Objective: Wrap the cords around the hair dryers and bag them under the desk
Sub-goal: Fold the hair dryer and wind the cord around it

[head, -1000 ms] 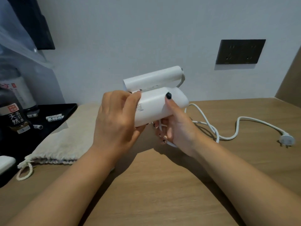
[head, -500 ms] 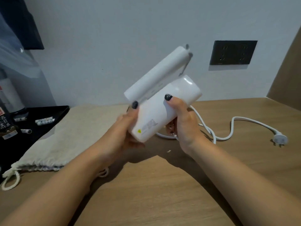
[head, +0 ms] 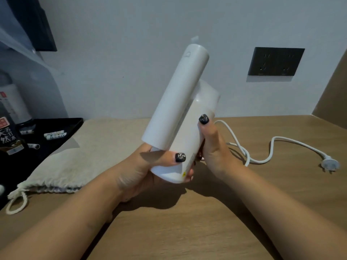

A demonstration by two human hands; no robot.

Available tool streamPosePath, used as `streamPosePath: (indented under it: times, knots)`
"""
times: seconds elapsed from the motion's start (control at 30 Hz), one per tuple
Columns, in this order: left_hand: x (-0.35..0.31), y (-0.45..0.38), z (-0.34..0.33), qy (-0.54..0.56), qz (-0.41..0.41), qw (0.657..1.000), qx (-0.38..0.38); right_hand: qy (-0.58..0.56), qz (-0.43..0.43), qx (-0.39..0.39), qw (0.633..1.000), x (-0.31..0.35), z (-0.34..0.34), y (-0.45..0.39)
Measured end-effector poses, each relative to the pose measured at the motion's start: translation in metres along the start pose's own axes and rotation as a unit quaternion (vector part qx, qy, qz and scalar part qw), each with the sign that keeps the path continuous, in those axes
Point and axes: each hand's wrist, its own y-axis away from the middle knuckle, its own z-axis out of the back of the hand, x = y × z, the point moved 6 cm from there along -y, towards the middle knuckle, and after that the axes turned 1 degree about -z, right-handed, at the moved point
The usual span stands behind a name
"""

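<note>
A white folding hair dryer [head: 180, 102] is held above the wooden desk [head: 187, 231], its handle folded against the body and pointing up and away. My left hand [head: 150, 169] cups the lower end of the body, thumb across its front. My right hand [head: 212, 147] grips the body's right side, thumb on top. Its white cord [head: 262, 147] trails loose over the desk to the right and ends in a plug [head: 329, 164]. A beige drawstring bag [head: 75, 158] lies flat on the desk at left.
A black tray [head: 62, 128] at far left holds small white tubes and a bottle [head: 9, 134]. A dark wall socket [head: 276, 61] sits on the white wall at right. A wooden side panel [head: 334, 94] rises at the far right.
The dryer has turned from lying roughly level to standing steeply upright. My left hand has shifted from over its top to under its lower end. The cord still lies unwound.
</note>
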Motion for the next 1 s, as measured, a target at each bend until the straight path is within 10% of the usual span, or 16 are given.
streamPosePath:
  times: [0.5,0.73,1.0]
  knots:
    - [-0.024,0.003,0.052,-0.28,-0.031,0.904,-0.321,0.148,-0.074,-0.058,0.985,0.005,0.026,-0.009]
    - [-0.016,0.001,0.056,-0.355,-0.016,0.856,-0.376,0.206,-0.066,0.038,0.976,0.001,0.005,-0.003]
    - [-0.032,0.008,0.028,-0.54,-0.067,0.747,-0.382,0.007,-0.108,-0.046,0.993,-0.012,0.005,0.0]
